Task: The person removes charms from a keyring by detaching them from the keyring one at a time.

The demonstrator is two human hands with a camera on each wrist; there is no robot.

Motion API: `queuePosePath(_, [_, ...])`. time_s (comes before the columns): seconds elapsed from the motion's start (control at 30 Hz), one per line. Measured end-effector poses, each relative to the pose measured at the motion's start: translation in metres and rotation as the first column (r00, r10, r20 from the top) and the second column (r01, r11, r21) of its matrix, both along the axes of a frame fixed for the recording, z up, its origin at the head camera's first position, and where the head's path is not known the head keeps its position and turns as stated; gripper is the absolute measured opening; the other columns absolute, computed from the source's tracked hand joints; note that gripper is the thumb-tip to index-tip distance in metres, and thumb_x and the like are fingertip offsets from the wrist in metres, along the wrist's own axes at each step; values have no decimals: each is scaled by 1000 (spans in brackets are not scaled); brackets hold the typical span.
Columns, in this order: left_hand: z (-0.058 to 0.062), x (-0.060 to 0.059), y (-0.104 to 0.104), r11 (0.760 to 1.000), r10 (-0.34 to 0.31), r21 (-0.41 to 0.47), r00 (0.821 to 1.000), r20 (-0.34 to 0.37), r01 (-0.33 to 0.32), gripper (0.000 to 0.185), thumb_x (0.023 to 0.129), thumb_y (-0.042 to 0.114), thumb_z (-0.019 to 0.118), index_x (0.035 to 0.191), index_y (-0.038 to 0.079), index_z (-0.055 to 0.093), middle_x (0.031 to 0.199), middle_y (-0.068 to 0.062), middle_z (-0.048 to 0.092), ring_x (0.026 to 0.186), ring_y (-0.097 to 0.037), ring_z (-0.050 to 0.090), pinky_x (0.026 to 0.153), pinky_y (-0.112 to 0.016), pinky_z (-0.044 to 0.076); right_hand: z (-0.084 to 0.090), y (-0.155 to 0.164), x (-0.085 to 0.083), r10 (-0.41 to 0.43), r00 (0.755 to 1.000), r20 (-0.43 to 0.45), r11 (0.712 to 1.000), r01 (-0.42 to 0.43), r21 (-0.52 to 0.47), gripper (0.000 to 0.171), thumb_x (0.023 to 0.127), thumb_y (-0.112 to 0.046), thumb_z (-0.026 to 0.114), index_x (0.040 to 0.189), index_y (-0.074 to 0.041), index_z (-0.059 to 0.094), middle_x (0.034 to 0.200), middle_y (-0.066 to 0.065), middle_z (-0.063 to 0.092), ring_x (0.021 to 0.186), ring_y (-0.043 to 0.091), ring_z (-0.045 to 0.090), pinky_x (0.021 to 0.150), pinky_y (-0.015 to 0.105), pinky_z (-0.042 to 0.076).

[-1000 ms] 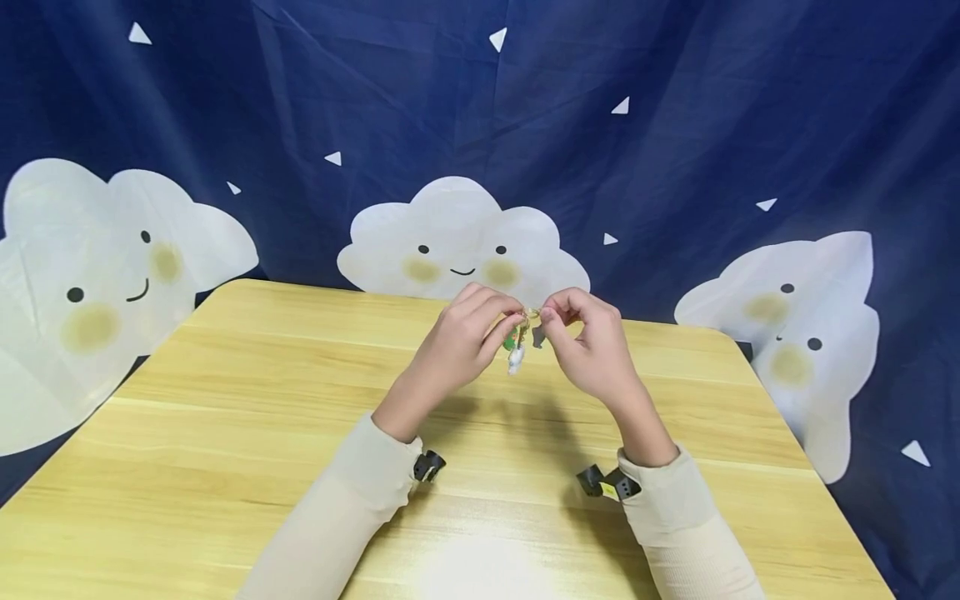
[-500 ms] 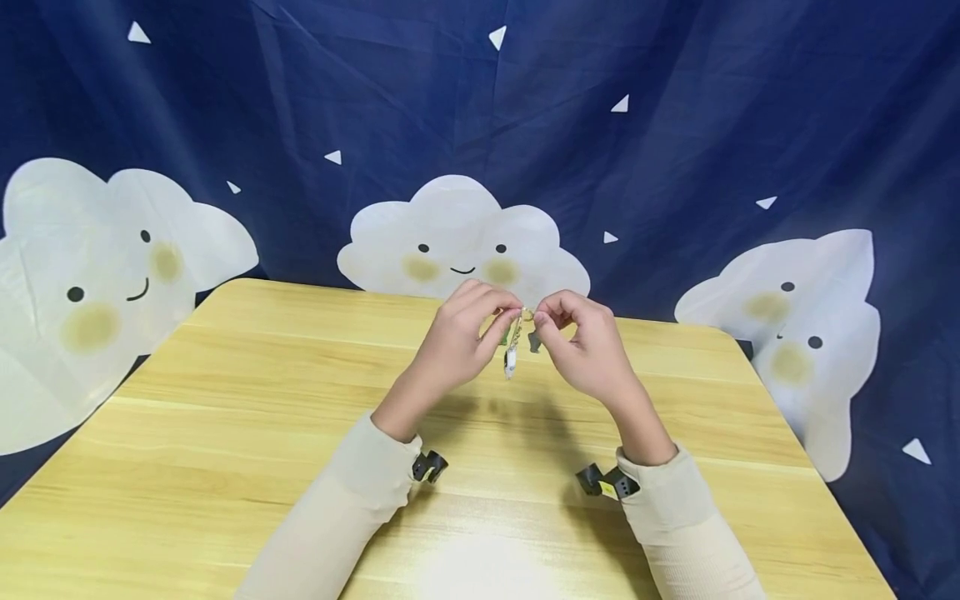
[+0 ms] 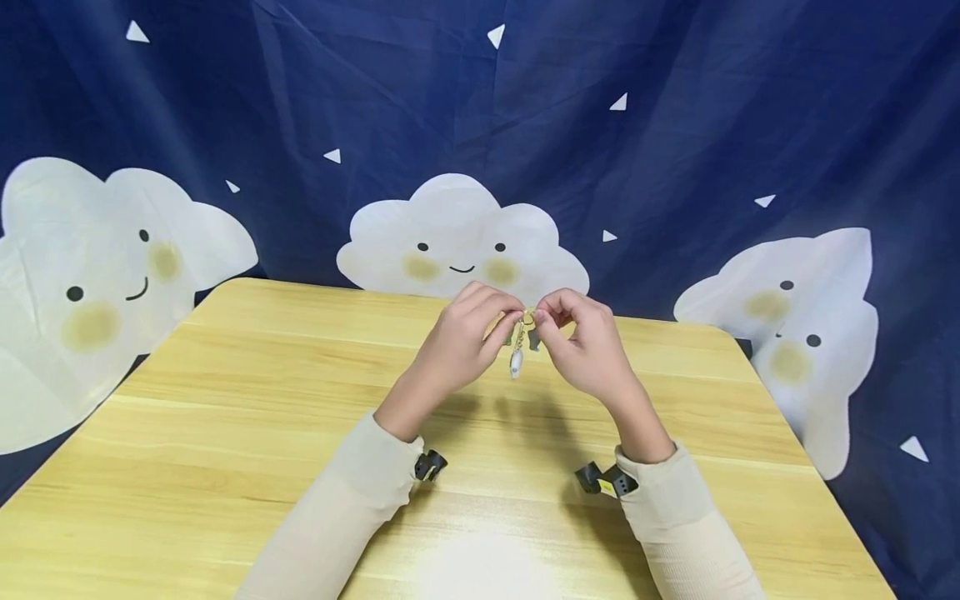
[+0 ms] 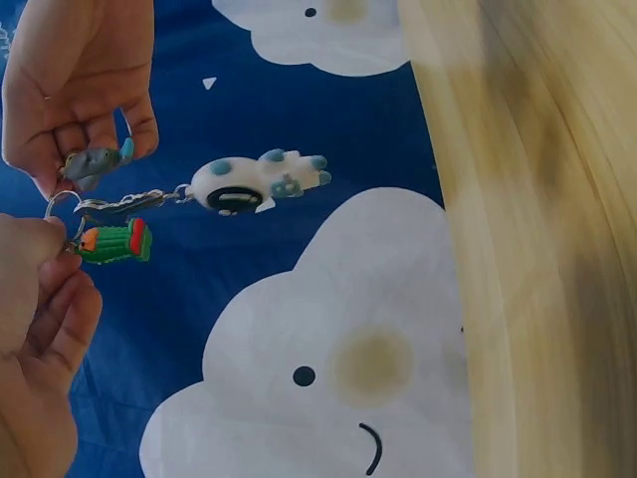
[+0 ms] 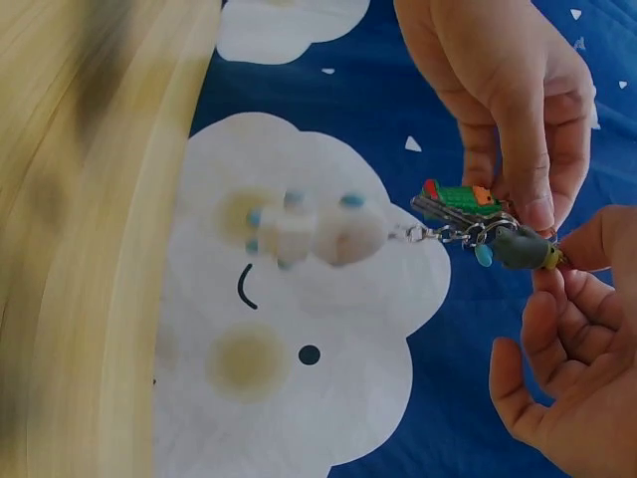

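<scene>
Above the far middle of the wooden table [image 3: 225, 433], both hands hold a small key ring [image 4: 60, 205] with charms. My left hand [image 3: 504, 323] pinches the ring beside a green cactus charm [image 4: 114, 242] [image 5: 458, 196]. My right hand [image 3: 546, 323] pinches a grey charm [image 4: 95, 164] [image 5: 520, 249] on the same ring. A white charm with blue spots [image 3: 516, 363] [image 4: 259, 181] dangles free on a short chain and looks blurred [image 5: 309, 234] in the right wrist view. The fingertips of the two hands almost meet.
A dark blue cloth with smiling white clouds [image 3: 461, 242] hangs behind the table and beyond its far edge. Black wrist-camera mounts [image 3: 429, 465] [image 3: 607, 481] sit at the cuffs of the cream sleeves.
The hands have risen slightly and drawn a little closer together. The white charm has swung on its chain under the ring. The grips look the same.
</scene>
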State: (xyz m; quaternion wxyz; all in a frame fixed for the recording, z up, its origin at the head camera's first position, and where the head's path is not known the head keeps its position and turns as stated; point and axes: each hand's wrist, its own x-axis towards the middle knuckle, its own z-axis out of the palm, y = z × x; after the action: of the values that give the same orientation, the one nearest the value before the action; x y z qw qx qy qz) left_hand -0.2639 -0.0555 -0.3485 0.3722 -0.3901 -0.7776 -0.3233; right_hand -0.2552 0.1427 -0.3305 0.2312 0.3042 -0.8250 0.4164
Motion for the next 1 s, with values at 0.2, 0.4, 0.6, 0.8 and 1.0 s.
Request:
queuePosePath(0.2, [-5, -3, -2, 995, -60, 87, 986, 156, 47, 10, 99, 11, 68, 100, 3, 74, 97, -5, 73, 92, -19, 62, 80, -31, 53, 1, -1, 0, -4, 1000, -10, 1000, 4, -21, 10, 96, -4, 63, 87, -5, 66, 75, 1, 62, 72, 15, 58, 71, 32, 52])
queuePosePath(0.4, [-5, -5, -3, 986, -94, 159, 965, 245, 55, 8, 99, 12, 69, 98, 6, 75, 93, -2, 73, 87, -15, 65, 75, -31, 55, 1, -1, -1, -8, 1000, -7, 1000, 8, -28, 9, 95, -4, 64, 87, -5, 67, 75, 1, 62, 71, 14, 58, 70, 29, 51])
queuePosePath(0.6, [-2, -4, -4, 973, -98, 225, 965, 244, 42, 9, 98, 12, 70, 101, 4, 75, 90, -3, 74, 85, -15, 66, 72, -35, 56, 1, -1, 0, 4, 1000, 8, 1000, -4, -19, 8, 96, -5, 64, 89, -5, 67, 76, 0, 64, 71, 14, 60, 71, 33, 53])
queuePosePath(0.8, [0, -3, -3, 974, -81, 223, 983, 163, 44, 8, 97, 9, 71, 100, 2, 74, 88, -5, 73, 82, -16, 65, 72, -29, 53, 1, -1, 0, 39, 999, 14, 999, -39, -8, 8, 95, -5, 64, 89, -7, 69, 77, -3, 66, 69, 13, 60, 69, 31, 51])
queuePosePath(1.0, [4, -1, -5, 989, -68, 138, 997, 37, 62, 6, 97, 6, 70, 99, 2, 74, 94, -7, 74, 89, -21, 63, 78, -31, 53, 2, 0, 0, 38, 999, 31, 999, -38, 7, 8, 94, -7, 65, 89, -7, 71, 76, -4, 64, 67, 12, 57, 62, 29, 48])
